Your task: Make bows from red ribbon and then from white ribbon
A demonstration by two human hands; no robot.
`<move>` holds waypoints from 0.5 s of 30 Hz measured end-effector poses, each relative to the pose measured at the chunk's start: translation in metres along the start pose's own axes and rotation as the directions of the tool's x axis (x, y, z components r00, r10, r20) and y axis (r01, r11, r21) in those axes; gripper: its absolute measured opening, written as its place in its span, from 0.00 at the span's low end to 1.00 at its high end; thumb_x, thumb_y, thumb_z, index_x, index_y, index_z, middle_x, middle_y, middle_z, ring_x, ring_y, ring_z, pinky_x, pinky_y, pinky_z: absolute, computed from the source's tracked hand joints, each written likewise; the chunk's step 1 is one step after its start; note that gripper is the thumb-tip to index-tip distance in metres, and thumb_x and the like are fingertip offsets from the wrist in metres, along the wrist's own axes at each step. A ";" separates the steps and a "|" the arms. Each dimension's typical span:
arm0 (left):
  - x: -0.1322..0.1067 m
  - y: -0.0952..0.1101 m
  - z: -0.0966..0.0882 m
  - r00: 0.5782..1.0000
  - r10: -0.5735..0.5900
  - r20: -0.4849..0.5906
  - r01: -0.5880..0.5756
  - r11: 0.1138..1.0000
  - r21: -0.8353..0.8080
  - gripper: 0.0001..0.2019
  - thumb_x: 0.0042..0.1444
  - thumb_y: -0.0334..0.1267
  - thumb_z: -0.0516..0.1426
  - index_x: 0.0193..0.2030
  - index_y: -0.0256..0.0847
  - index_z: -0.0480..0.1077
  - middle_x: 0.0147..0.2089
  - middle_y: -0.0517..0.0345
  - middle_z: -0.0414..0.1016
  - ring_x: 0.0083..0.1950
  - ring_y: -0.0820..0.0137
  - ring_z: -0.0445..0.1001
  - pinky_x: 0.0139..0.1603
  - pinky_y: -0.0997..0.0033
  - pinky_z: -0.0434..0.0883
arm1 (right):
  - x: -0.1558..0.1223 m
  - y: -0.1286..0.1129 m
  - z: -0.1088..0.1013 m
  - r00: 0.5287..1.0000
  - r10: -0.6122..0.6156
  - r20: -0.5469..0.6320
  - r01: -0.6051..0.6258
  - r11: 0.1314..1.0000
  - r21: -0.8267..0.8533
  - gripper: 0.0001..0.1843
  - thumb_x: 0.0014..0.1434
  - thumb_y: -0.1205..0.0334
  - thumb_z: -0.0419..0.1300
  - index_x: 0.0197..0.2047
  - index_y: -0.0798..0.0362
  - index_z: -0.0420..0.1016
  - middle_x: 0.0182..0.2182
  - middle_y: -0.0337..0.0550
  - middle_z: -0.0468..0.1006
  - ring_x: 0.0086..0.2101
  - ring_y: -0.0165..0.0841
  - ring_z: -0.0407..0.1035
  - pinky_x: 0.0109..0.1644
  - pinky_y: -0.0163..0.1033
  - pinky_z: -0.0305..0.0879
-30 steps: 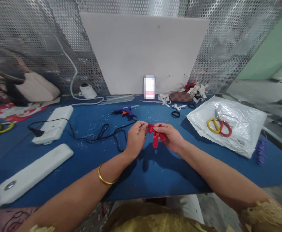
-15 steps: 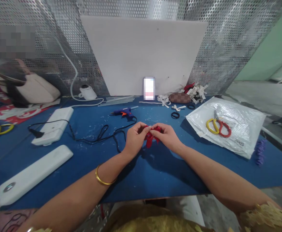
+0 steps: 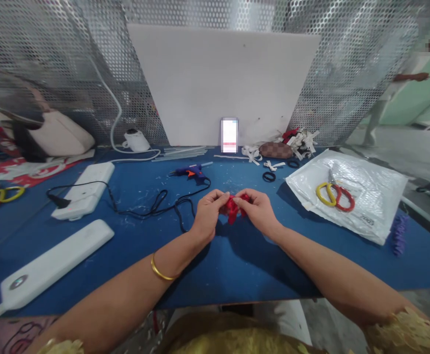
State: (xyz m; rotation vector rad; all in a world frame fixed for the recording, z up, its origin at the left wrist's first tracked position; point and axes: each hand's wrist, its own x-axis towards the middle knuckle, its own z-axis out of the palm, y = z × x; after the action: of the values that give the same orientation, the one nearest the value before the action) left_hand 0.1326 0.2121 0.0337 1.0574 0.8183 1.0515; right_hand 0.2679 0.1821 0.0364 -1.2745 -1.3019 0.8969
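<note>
Between my two hands is a red ribbon bow [image 3: 233, 210], its tails hanging down over the blue table [image 3: 215, 275]. My left hand [image 3: 208, 210] pinches its left side between thumb and fingers. On the other side, the thumb and forefinger of my right hand [image 3: 258, 208] press on the loops. Both sets of fingertips nearly meet and cover part of the bow. A blue hot glue gun [image 3: 191, 171] with an orange trigger lies beyond my left hand. Black hair ties [image 3: 269, 176] and a small white bow [image 3: 273, 165] lie past my right hand.
Scissors [image 3: 335, 196] rest on a white plastic mailer [image 3: 347, 169] at right. A power strip [image 3: 85, 191], black cord and long white device [image 3: 56, 265] occupy the left. A lit phone [image 3: 230, 134] leans on a white board [image 3: 222, 78]. A person [image 3: 387, 93] is at far right.
The view has shifted slightly, so most things sit a little further right. Both hands keep hold of the bow, with its tails turned a little. A person has come into view at far right.
</note>
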 end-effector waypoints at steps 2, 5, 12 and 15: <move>0.000 -0.001 0.000 0.997 0.083 -0.009 -0.081 0.992 0.100 0.13 0.49 0.45 0.60 0.24 0.38 0.67 0.21 0.63 0.68 0.22 0.76 0.66 0.27 0.76 0.65 | 0.003 0.002 -0.002 0.998 -0.005 -0.061 0.002 0.999 -0.053 0.09 0.52 0.58 0.60 0.28 0.55 0.73 0.18 0.36 0.69 0.20 0.25 0.60 0.25 0.32 0.58; 0.001 -0.004 -0.001 0.988 0.148 -0.048 -0.137 0.975 0.175 0.14 0.50 0.46 0.59 0.24 0.37 0.68 0.20 0.62 0.68 0.22 0.76 0.66 0.26 0.77 0.64 | 0.002 0.000 -0.002 0.999 0.003 -0.049 -0.004 1.000 -0.017 0.08 0.51 0.59 0.60 0.28 0.56 0.73 0.19 0.37 0.71 0.21 0.26 0.62 0.27 0.33 0.60; 0.004 -0.005 -0.002 1.000 0.006 -0.007 -0.006 1.000 -0.019 0.15 0.47 0.48 0.61 0.26 0.37 0.68 0.23 0.63 0.69 0.23 0.77 0.66 0.27 0.78 0.65 | -0.002 -0.007 0.002 0.999 -0.022 0.023 0.019 0.990 0.136 0.07 0.52 0.60 0.61 0.28 0.55 0.71 0.18 0.35 0.70 0.20 0.25 0.62 0.26 0.32 0.60; 0.002 0.000 0.000 0.999 -0.025 0.046 0.028 0.997 -0.068 0.15 0.48 0.49 0.61 0.30 0.37 0.70 0.27 0.61 0.71 0.27 0.75 0.69 0.27 0.77 0.67 | 0.000 -0.005 0.000 0.997 -0.074 -0.025 0.075 0.997 0.017 0.07 0.53 0.60 0.60 0.30 0.55 0.73 0.19 0.35 0.70 0.21 0.25 0.63 0.27 0.32 0.61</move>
State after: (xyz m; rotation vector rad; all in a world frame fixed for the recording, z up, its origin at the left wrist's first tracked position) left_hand 0.1328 0.2139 0.0334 1.0061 0.7528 1.0235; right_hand 0.2670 0.1812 0.0414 -1.2116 -1.3110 0.8360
